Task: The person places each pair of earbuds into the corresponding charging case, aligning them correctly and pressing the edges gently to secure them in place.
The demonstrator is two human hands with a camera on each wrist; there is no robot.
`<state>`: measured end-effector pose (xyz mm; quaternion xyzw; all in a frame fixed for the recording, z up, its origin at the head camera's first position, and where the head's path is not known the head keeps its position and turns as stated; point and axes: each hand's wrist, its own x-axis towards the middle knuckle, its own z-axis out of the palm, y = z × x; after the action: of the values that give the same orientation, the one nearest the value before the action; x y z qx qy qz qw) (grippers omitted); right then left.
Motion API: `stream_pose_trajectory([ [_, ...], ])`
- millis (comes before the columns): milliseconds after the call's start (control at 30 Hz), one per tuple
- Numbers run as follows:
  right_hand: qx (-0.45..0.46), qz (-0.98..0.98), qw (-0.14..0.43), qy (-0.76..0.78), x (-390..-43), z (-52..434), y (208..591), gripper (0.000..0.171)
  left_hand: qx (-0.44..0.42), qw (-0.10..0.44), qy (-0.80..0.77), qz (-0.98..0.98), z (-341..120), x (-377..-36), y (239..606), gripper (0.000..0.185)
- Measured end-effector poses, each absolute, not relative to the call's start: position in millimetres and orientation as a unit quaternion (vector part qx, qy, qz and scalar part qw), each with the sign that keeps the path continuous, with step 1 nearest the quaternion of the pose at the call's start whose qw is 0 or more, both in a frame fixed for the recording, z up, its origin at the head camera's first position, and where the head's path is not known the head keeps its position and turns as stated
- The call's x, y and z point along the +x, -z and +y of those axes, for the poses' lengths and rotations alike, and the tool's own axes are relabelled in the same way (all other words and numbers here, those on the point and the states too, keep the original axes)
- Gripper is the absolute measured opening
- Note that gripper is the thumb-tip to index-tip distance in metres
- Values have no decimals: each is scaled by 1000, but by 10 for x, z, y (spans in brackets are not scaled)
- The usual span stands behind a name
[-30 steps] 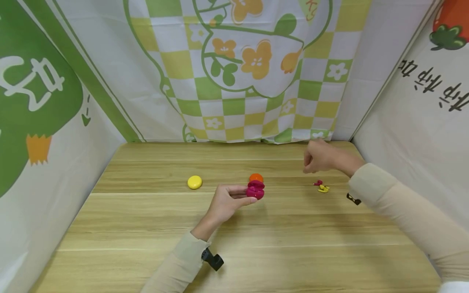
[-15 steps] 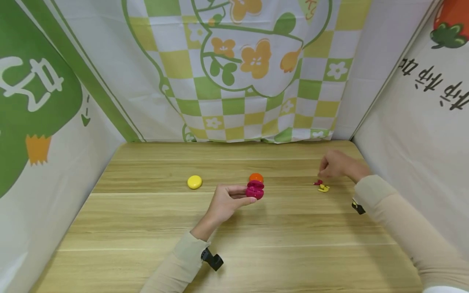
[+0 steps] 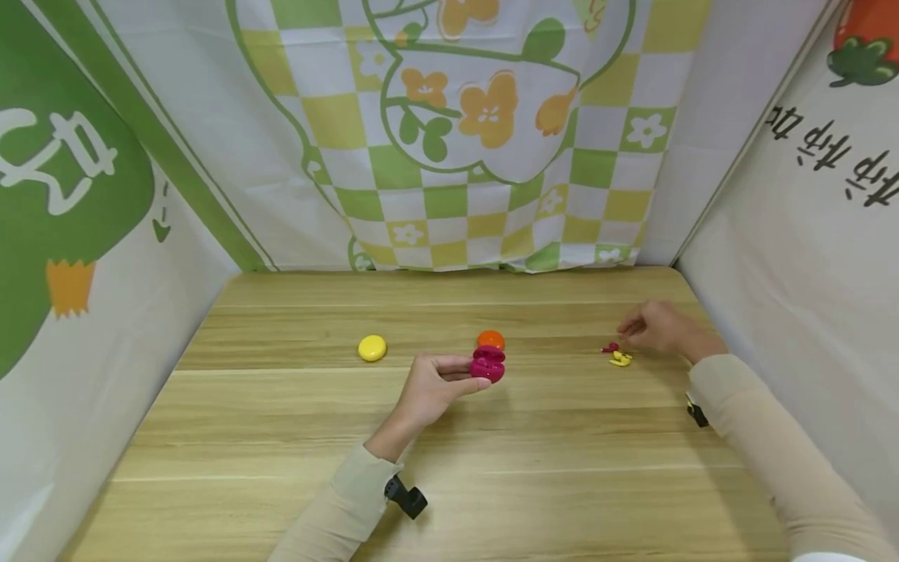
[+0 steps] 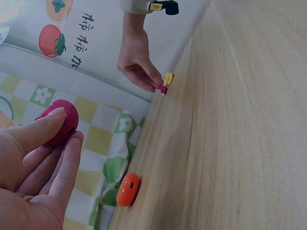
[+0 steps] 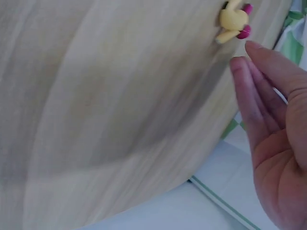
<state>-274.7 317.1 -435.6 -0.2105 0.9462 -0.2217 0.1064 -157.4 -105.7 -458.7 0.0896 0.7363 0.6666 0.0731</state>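
Note:
Between thumb and fingers, my left hand (image 3: 430, 390) holds a magenta earbud case (image 3: 488, 368) above the table, its lid raised. The left wrist view shows that case (image 4: 71, 120) from its outer side. At the right of the table, my right hand (image 3: 663, 326) hovers beside a magenta earbud (image 3: 613, 347) and yellow earbuds (image 3: 621, 359) lying close together. In the right wrist view, the thumb and fingertips are apart with nothing between them, near the yellow earbuds (image 5: 233, 20). How many earbuds lie there is hard to tell.
An orange earbud case (image 3: 492, 339) sits on the wooden table (image 3: 421, 499) just behind the magenta one. Farther left lies a closed yellow case (image 3: 372, 348). Printed cloth walls (image 3: 449, 203) stand at the back and both sides.
My right hand has moved rightward and toward me, down to the earbuds, and its fingers have spread from a curled pose. The left hand keeps holding the magenta case in place.

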Motion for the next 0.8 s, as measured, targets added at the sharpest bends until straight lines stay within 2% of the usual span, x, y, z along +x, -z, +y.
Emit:
stream_pose_trajectory([
  [167, -259, 931, 97, 236, -2766, 3167, 4468, 21, 84, 73, -667, 737, -1055, -1572, 4591, 32],
  [367, -306, 924, 80, 213, -2780, 3162, 4550, 16, 78, 75, -667, 737, -1051, -1572, 4587, 32],
  [800, -343, 921, 69, 170, -2756, 3089, 4538, 14, 75, 77, -667, 738, -1056, -1569, 4575, 33],
])
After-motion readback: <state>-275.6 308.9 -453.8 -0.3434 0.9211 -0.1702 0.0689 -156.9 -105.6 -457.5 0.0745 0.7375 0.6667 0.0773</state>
